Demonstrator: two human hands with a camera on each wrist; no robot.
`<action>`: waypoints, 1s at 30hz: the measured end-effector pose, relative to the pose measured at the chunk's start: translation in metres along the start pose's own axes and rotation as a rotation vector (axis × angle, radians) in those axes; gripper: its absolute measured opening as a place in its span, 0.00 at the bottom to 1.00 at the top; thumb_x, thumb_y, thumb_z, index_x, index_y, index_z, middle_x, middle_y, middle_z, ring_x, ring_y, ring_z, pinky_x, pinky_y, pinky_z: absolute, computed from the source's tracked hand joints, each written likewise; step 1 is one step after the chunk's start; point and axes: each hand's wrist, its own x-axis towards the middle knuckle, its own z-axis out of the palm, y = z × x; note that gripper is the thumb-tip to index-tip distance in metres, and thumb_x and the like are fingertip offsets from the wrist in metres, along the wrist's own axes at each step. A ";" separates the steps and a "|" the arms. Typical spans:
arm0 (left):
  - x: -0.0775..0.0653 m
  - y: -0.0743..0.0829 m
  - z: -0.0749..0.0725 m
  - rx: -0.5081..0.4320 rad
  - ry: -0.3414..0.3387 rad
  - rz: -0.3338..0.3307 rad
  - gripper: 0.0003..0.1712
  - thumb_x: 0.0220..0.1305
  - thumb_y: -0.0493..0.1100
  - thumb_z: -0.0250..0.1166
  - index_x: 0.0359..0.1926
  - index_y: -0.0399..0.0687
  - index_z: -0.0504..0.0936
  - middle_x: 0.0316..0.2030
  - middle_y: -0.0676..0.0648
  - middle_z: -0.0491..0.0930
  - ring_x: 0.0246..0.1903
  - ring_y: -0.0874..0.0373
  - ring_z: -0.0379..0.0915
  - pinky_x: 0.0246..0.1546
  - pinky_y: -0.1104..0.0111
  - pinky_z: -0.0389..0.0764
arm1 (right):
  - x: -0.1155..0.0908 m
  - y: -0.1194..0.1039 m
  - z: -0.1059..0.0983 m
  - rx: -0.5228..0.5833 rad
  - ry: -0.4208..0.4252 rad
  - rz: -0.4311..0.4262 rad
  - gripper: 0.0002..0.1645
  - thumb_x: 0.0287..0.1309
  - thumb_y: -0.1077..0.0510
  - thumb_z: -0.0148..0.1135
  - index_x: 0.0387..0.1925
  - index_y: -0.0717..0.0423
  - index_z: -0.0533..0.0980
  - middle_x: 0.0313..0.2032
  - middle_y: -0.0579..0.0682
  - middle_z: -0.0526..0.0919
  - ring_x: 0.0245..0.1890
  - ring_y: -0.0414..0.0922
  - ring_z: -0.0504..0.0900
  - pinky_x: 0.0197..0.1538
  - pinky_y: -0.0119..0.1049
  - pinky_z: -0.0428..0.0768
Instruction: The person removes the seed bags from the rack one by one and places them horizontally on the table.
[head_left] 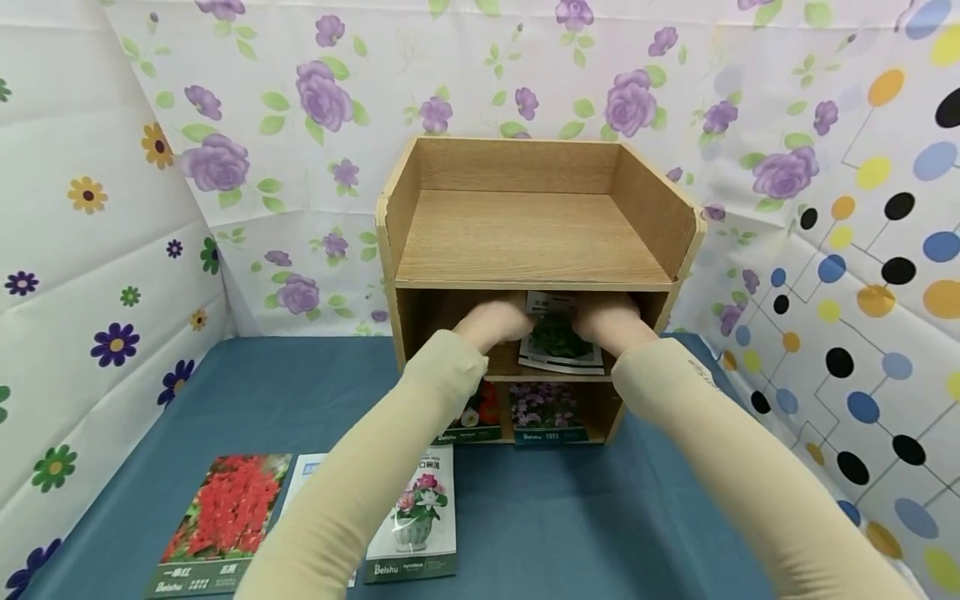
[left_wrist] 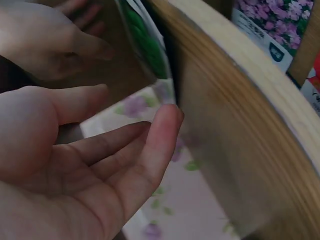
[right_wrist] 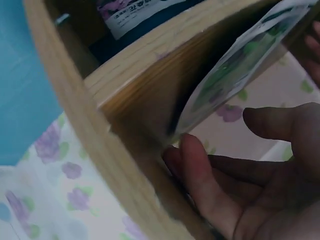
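Both hands reach into the middle compartment of a small wooden shelf (head_left: 525, 237). Between them a seed packet (head_left: 558, 337) with green foliage on its front lies on the compartment's board, near the front edge. To its left is the left hand (head_left: 498, 321); in the left wrist view this hand (left_wrist: 115, 160) has its thumb apart from loosely bent fingers, fingertips near the packet (left_wrist: 145, 42). The right hand (head_left: 611, 321) is at the packet's right side. Seen from the right wrist, its thumb and fingers (right_wrist: 195, 165) are spread, fingertips close to the end of the packet (right_wrist: 230, 70).
Two packets stand in the lower compartments, one with red flowers (head_left: 487, 408), one with purple flowers (head_left: 547, 408). On the blue cloth (head_left: 277, 383), at the front left, lie a red-flower packet (head_left: 232, 508), a partly hidden packet (head_left: 300, 475) and a potted-lotus packet (head_left: 412, 533).
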 end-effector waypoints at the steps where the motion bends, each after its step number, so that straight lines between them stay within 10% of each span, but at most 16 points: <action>1: 0.005 0.001 0.000 -0.022 -0.022 -0.039 0.25 0.77 0.51 0.45 0.68 0.47 0.68 0.38 0.45 0.74 0.24 0.56 0.64 0.28 0.65 0.68 | 0.003 0.001 0.000 0.015 -0.028 0.017 0.34 0.69 0.59 0.48 0.73 0.64 0.56 0.67 0.69 0.59 0.52 0.59 0.70 0.42 0.52 0.70; 5: 0.025 0.003 0.004 -0.152 -0.038 -0.101 0.29 0.78 0.48 0.44 0.75 0.51 0.56 0.43 0.44 0.72 0.15 0.59 0.57 0.17 0.68 0.63 | 0.012 0.002 -0.003 0.078 -0.140 0.092 0.34 0.70 0.56 0.45 0.73 0.63 0.55 0.68 0.69 0.56 0.53 0.59 0.65 0.47 0.53 0.65; 7: 0.062 -0.010 0.014 -0.194 -0.039 -0.092 0.29 0.77 0.49 0.44 0.75 0.53 0.55 0.51 0.41 0.70 0.13 0.59 0.58 0.15 0.68 0.64 | 0.016 0.002 -0.005 0.106 -0.191 0.092 0.33 0.71 0.56 0.43 0.73 0.64 0.55 0.67 0.68 0.56 0.50 0.57 0.66 0.48 0.51 0.65; 15: 0.300 -0.092 0.081 0.051 -0.005 -0.042 0.25 0.77 0.53 0.45 0.69 0.54 0.68 0.60 0.46 0.71 0.43 0.51 0.71 0.34 0.58 0.73 | 0.024 0.003 -0.006 0.247 -0.251 0.144 0.34 0.73 0.55 0.42 0.74 0.64 0.51 0.67 0.67 0.55 0.49 0.57 0.66 0.46 0.48 0.68; 19: 0.361 -0.123 0.096 0.039 0.045 -0.004 0.26 0.75 0.53 0.49 0.70 0.59 0.64 0.54 0.46 0.72 0.30 0.53 0.71 0.24 0.58 0.74 | 0.035 0.015 0.003 0.308 -0.290 0.158 0.32 0.74 0.53 0.44 0.74 0.58 0.57 0.69 0.61 0.58 0.56 0.56 0.66 0.51 0.50 0.69; 21: 0.356 -0.125 0.095 0.031 0.056 -0.008 0.26 0.75 0.52 0.49 0.71 0.59 0.63 0.51 0.46 0.72 0.26 0.52 0.71 0.20 0.57 0.74 | 0.063 0.040 0.024 0.313 -0.289 0.106 0.32 0.73 0.52 0.48 0.72 0.60 0.60 0.68 0.63 0.60 0.56 0.56 0.70 0.50 0.49 0.73; 23: 0.317 -0.114 0.085 -0.010 0.059 -0.021 0.25 0.74 0.48 0.51 0.69 0.54 0.65 0.45 0.44 0.75 0.23 0.52 0.72 0.18 0.58 0.74 | 0.082 0.056 0.038 0.343 -0.295 0.093 0.35 0.71 0.51 0.52 0.73 0.60 0.57 0.68 0.64 0.59 0.57 0.57 0.70 0.51 0.50 0.75; 26: 0.217 -0.079 0.057 -0.145 0.040 -0.050 0.20 0.73 0.41 0.53 0.63 0.43 0.71 0.36 0.42 0.77 0.21 0.53 0.74 0.19 0.62 0.76 | 0.086 0.062 0.044 0.409 -0.260 0.110 0.41 0.69 0.52 0.56 0.75 0.62 0.52 0.68 0.68 0.56 0.52 0.60 0.72 0.42 0.49 0.77; 30: 0.081 -0.031 0.019 -0.393 0.050 -0.098 0.21 0.73 0.35 0.53 0.65 0.40 0.69 0.31 0.41 0.75 0.20 0.56 0.70 0.20 0.69 0.73 | 0.042 0.031 0.016 0.482 -0.247 0.149 0.39 0.71 0.59 0.51 0.75 0.65 0.46 0.69 0.69 0.52 0.48 0.58 0.72 0.39 0.43 0.77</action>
